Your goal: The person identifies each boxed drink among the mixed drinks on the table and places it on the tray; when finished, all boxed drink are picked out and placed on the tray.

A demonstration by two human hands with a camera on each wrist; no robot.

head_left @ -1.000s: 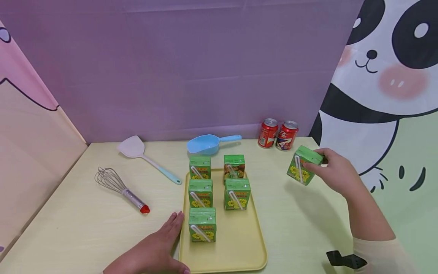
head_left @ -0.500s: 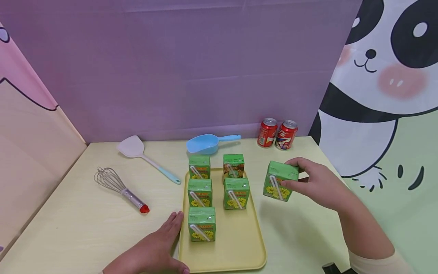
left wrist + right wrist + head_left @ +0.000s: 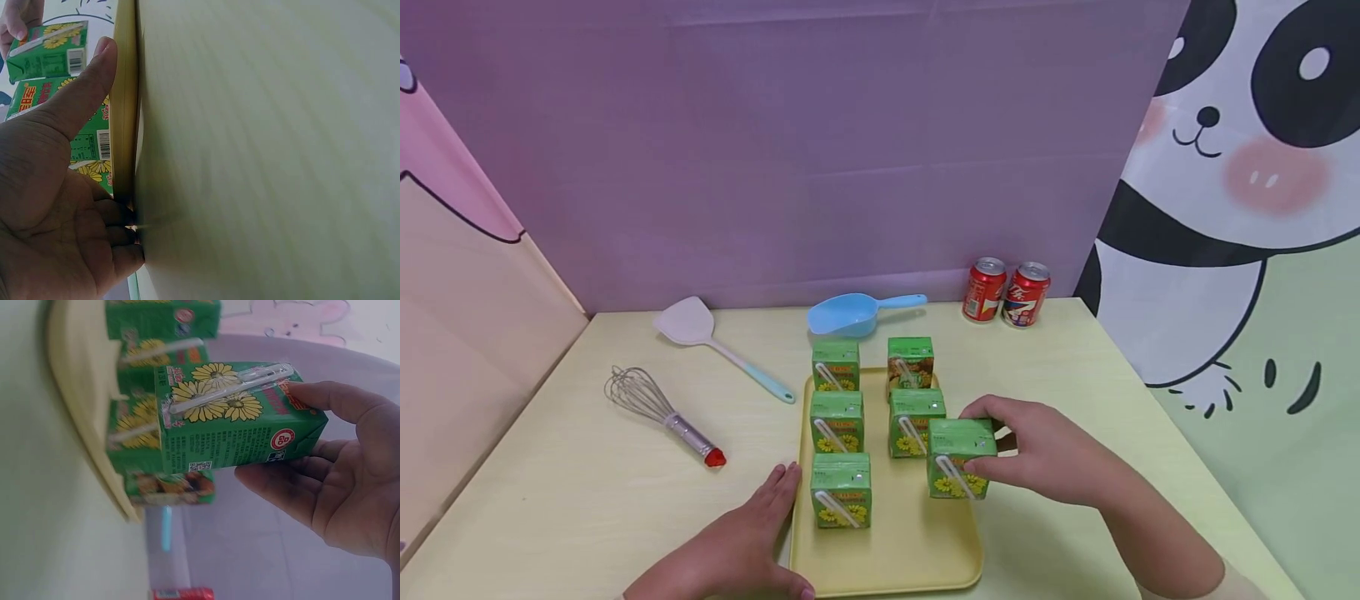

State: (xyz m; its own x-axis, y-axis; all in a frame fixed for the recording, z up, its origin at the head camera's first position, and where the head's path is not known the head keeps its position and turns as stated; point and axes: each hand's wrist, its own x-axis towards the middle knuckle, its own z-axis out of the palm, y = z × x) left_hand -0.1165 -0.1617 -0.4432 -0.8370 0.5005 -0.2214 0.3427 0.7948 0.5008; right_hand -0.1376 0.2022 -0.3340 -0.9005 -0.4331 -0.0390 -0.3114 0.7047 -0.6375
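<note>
My right hand (image 3: 1045, 454) pinches a green juice box (image 3: 958, 462) between thumb and fingers, above the right side of a yellow tray (image 3: 902, 554). Yellow flowers and a wrapped straw show on the held box (image 3: 228, 415) in the right wrist view. On the tray stand several similar boxes: a left column of three, the nearest juice box (image 3: 840, 492) at its front, and two at right, including a juice box (image 3: 916, 425) just behind the held one. My left hand (image 3: 730, 537) rests against the tray's left edge, fingers extended; its thumb (image 3: 94, 81) lies along the rim.
Left of the tray lie a whisk (image 3: 662, 417) and a spatula (image 3: 718, 342). Behind it are a blue scoop (image 3: 846, 317) and two red cans, one can (image 3: 984, 290) beside the other can (image 3: 1027, 295). A purple backdrop (image 3: 850, 150) closes the table's far edge.
My right hand has carried the juice box leftward and down, from the table's right side to above the tray. The left hand and the other boxes have stayed in place.
</note>
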